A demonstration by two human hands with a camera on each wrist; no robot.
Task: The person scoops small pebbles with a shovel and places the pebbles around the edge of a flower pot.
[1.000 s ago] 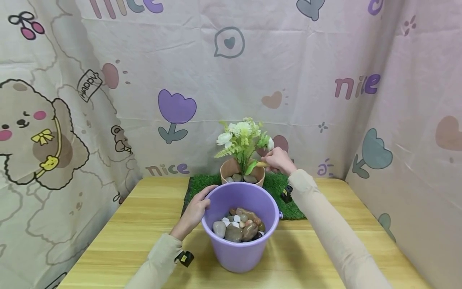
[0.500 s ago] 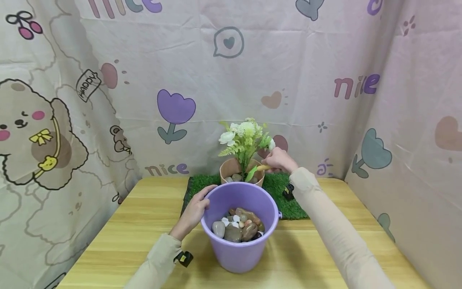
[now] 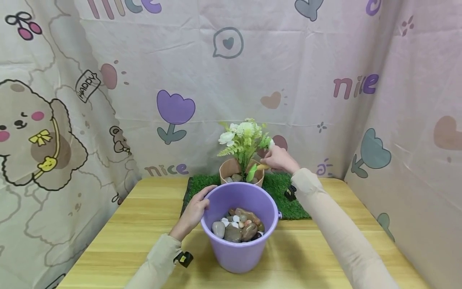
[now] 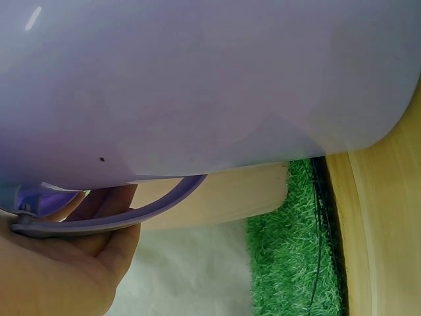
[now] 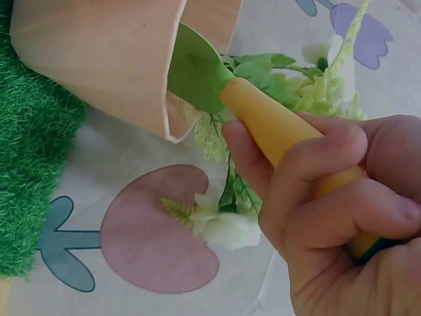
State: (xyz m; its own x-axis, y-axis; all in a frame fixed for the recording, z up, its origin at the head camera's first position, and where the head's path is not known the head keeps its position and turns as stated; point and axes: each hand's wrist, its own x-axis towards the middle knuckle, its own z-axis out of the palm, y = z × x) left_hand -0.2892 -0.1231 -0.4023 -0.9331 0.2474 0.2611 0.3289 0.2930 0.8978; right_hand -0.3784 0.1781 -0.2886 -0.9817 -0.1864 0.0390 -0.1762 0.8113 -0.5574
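My left hand [image 3: 193, 212] grips the left rim of a purple bucket [image 3: 238, 255], thumb at the rim. In the left wrist view the bucket's handle [image 4: 151, 209] lies across that hand's fingers. Wet brown stones [image 3: 232, 233] and small white ones lie inside the bucket. Behind it stands a peach flower pot [image 3: 226, 166] with artificial white flowers [image 3: 245, 130] and several stones [image 3: 236, 178]. My right hand [image 3: 283, 159] holds a small garden trowel [image 5: 276, 125] by its yellow handle. The trowel's green blade reaches into the pot by the stems; its tip is hidden in the right wrist view.
A green artificial grass mat [image 3: 288, 204] lies under the pot, partly behind the bucket. Both stand on a wooden table [image 3: 144, 224]. Printed cloth [image 3: 202, 80] hangs close behind and on both sides.
The trowel's blade has dipped and shifted slightly left into the pot, and the flowers have swayed a little right. My left hand and the bucket have stayed in place.
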